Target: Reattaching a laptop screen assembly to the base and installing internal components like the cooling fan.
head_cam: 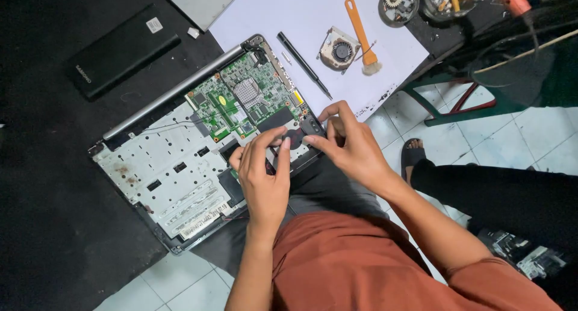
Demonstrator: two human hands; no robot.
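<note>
An opened laptop base (162, 172) lies tilted on the table edge and my lap, its green circuit board (241, 103) exposed. My left hand (265, 178) rests on the near right corner of the base, fingertips pressing a dark part (295, 133) there. My right hand (349, 145) meets it from the right, thumb and fingers pinching around the same dark part. What lies under the fingers is hidden.
On a white sheet (301, 16) lie a black screwdriver (304, 65), a small fan (338, 49) and an orange-handled brush (361, 31). A black battery pack (120, 52) sits far left, small containers (421, 1) at the back. Tiled floor and a foot (412, 154) lie right.
</note>
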